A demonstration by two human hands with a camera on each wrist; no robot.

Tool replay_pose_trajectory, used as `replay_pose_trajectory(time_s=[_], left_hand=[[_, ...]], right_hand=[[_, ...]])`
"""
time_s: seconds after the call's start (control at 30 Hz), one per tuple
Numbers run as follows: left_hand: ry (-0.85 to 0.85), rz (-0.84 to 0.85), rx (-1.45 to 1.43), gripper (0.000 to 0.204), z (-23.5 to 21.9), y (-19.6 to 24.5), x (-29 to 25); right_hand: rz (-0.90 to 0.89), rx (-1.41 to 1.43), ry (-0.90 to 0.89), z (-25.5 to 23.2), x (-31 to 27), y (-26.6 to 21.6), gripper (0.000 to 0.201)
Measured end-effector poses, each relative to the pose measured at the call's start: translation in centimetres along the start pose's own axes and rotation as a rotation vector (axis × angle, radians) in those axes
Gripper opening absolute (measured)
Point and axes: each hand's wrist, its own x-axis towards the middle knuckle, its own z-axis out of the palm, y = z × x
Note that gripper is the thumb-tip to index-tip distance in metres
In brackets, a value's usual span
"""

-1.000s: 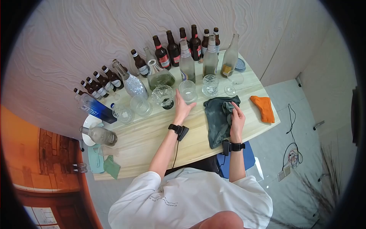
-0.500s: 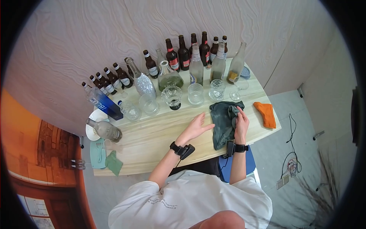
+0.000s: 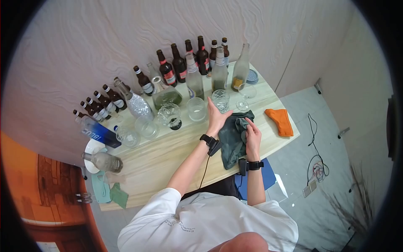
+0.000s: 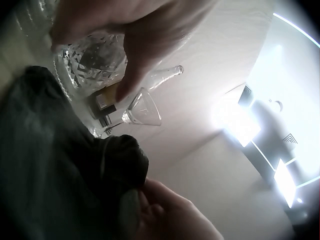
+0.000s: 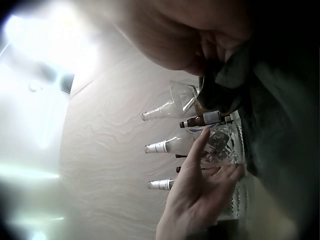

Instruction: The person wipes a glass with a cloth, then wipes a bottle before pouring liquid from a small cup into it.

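Observation:
My left hand (image 3: 217,119) reaches to the near side of a cut-glass tumbler (image 3: 220,99), its thumb held apart from the fingers. From the left wrist view, the fingers and thumb span the tumbler's diamond-cut wall (image 4: 95,62) without curling round it. A dark green cloth (image 3: 231,145) hangs from my right hand (image 3: 253,139), which pinches a bunched fold of it. Just right of the tumbler stands a stemmed cocktail glass (image 3: 247,90). To its left are a plain tumbler (image 3: 197,110) and a scalloped glass (image 3: 169,115) with a dark foot.
Brown beer bottles (image 3: 167,70) and tall clear bottles (image 3: 219,73) line the back. An orange cloth (image 3: 279,122) lies at the right end. On the left are a blue bottle (image 3: 100,133), a grey glass bottle (image 3: 105,162) and a small green cloth (image 3: 119,195).
My left hand drew back from the plain tumbler, then moved right and forward to the cut-glass tumbler. My right hand keeps holding the dark green cloth. The head view shifted.

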Motion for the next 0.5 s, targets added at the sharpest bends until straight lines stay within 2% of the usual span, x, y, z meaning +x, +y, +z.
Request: replay_pose_trajectory(time_s=[0.03,0.13,0.17,0.27,0.37,0.5], left_hand=[[0.055,0.037,-0.005,0.133,0.4,-0.2,0.5],[0.059,0.002,0.005,0.126,0.6,-0.9,1.8],[0.109,0.002,0.021,0.111,0.7,-1.0,2.0],[0.069,0.009,-0.015,0.1,0.5,-1.3,2.4],[0.127,0.061,-0.01,0.094,0.9,-1.2,2.3],[0.1,0.105,-0.08,0.088,0.6,0.4,1.5]], right_hand=[[0.007,-0.002,0.005,0.2,-0.1,-0.3,0.035],[0.02,-0.011,0.002,0.0,-0.1,-0.5,0.035],[0.022,-0.013,-0.001,-0.1,0.0,-0.4,0.035],[0.026,-0.04,0.016,0.4,-0.2,-0.9,0.035],[0.036,-0.057,0.03,0.5,-0.2,-0.8,0.035],[0.024,-0.062,0.031,0.5,-0.1,-0.7,0.034]])
